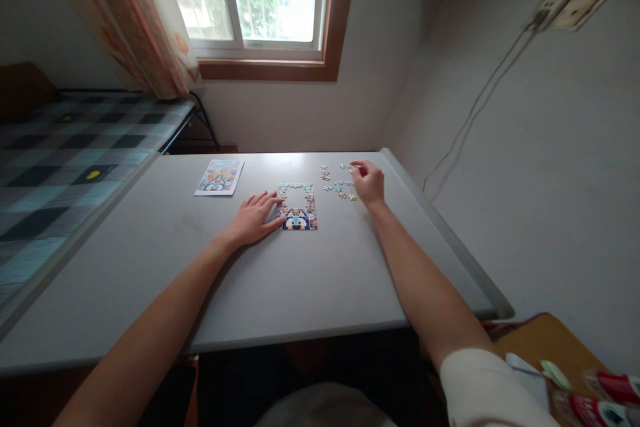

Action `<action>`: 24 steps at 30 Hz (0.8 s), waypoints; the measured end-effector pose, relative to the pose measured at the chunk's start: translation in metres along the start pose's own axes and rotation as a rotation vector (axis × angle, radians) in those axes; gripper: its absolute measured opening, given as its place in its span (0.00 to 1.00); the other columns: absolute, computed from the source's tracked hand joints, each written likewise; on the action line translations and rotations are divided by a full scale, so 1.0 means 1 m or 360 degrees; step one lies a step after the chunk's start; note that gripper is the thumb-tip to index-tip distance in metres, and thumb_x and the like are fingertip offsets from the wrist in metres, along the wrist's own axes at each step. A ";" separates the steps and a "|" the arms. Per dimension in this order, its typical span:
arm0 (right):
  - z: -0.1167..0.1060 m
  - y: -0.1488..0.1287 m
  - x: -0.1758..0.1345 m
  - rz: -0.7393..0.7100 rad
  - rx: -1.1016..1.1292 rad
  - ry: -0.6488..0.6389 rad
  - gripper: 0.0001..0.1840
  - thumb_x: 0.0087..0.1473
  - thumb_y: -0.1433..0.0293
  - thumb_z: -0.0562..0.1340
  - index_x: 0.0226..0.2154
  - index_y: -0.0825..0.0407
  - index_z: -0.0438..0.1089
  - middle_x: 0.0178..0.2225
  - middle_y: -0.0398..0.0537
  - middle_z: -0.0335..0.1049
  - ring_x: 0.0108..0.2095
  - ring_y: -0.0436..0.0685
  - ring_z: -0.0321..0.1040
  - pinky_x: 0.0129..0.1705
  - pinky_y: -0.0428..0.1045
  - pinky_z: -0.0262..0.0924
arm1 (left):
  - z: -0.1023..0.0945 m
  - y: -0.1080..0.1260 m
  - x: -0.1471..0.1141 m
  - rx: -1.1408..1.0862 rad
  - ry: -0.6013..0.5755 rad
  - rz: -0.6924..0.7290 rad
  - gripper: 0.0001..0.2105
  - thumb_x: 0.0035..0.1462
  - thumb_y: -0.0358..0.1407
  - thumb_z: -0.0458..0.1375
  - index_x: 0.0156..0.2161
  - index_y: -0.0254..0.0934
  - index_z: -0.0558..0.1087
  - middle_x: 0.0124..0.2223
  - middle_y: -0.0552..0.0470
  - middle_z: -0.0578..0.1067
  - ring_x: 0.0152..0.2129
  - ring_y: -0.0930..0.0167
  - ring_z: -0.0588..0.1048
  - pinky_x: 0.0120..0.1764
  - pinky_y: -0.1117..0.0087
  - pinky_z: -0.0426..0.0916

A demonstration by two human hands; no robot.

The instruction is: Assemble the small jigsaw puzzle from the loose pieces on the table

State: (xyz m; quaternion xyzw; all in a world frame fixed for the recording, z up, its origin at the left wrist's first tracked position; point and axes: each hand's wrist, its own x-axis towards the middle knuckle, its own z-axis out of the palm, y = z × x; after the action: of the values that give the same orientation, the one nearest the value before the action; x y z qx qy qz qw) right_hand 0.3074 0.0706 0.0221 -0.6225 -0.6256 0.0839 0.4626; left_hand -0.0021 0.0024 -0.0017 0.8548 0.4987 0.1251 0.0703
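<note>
A partly assembled jigsaw puzzle (297,222) lies on the pale table, its border and lower part joined around a bare gap in the middle. A blue cartoon dog face shows along its lower edge. My left hand (254,219) is spread flat, palm down, with fingertips and thumb resting on the puzzle's left edge. To the right lie several loose puzzle pieces (342,191) in a scattered group. My right hand (369,183) is at the far right of these pieces, thumb and forefinger pinched at a puzzle piece, which the fingers mostly hide.
A printed picture sheet (219,178) lies on the table (300,293), left of the puzzle. A bed with a checked cover (75,140) stands at the left. Beyond the table is a window (270,0); a cable (465,120) hangs down the right wall. Red-labelled bottles (595,407) are at lower right.
</note>
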 end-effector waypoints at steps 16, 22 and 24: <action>-0.018 0.083 0.010 0.0542 -0.0582 0.0143 0.17 0.50 0.70 0.56 0.40 0.48 0.76 0.38 0.51 0.72 0.40 0.60 0.65 0.45 0.53 0.59 | 0.001 0.000 0.000 0.0024 0.0013 0.0003 0.23 0.64 0.51 0.49 0.59 0.42 0.63 0.66 0.48 0.59 0.65 0.60 0.53 0.63 0.54 0.47; -0.015 0.086 0.011 0.0530 -0.0619 0.0081 0.16 0.51 0.68 0.57 0.40 0.47 0.76 0.40 0.51 0.73 0.42 0.61 0.65 0.47 0.54 0.58 | -0.001 0.002 -0.001 0.0035 0.0008 -0.0001 0.23 0.64 0.50 0.49 0.59 0.41 0.63 0.66 0.47 0.59 0.64 0.60 0.53 0.63 0.54 0.48; -0.015 0.085 0.011 0.0534 -0.0632 0.0074 0.15 0.51 0.68 0.57 0.39 0.47 0.77 0.40 0.51 0.73 0.42 0.61 0.65 0.47 0.55 0.58 | -0.001 0.002 -0.001 0.0038 0.0003 0.0000 0.23 0.64 0.50 0.49 0.59 0.41 0.63 0.66 0.47 0.59 0.64 0.60 0.53 0.63 0.54 0.48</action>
State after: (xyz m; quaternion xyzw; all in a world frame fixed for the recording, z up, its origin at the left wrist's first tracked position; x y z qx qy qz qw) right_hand 0.3798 0.0904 -0.0225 -0.7979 -0.5071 0.0207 0.3253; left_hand -0.0008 0.0006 0.0002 0.8555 0.5002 0.1200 0.0597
